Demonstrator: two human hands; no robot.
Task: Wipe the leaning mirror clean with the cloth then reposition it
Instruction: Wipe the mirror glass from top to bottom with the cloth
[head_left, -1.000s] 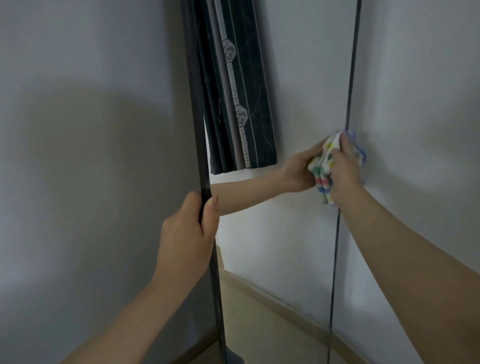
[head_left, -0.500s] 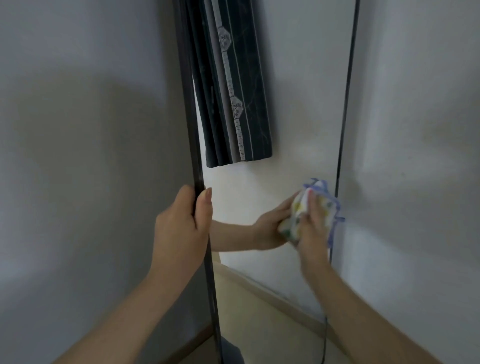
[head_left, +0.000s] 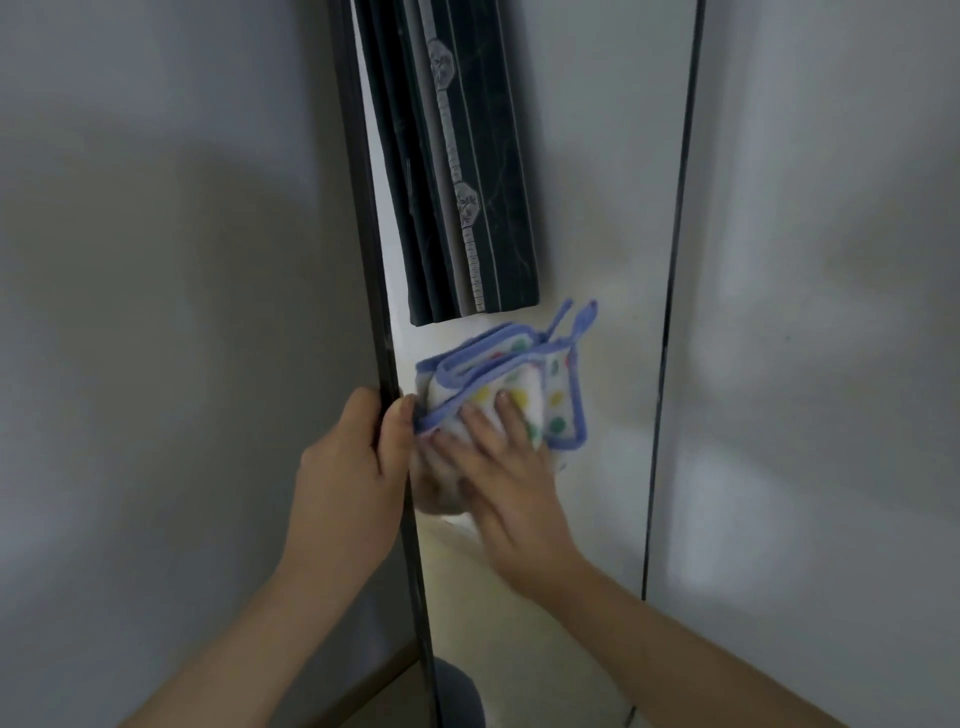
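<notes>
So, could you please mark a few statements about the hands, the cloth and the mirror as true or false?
1. The left hand grips the left edge of the mirror. True.
2. The right hand presses the cloth against the mirror with flat fingers. True.
3. The cloth is plain grey. False: it is white with coloured dots and a blue trim.
4. The cloth lies against the mirror's right edge. False: it is near the left edge, beside the left hand.
5. A dark curtain shows in the mirror above the cloth. True.
</notes>
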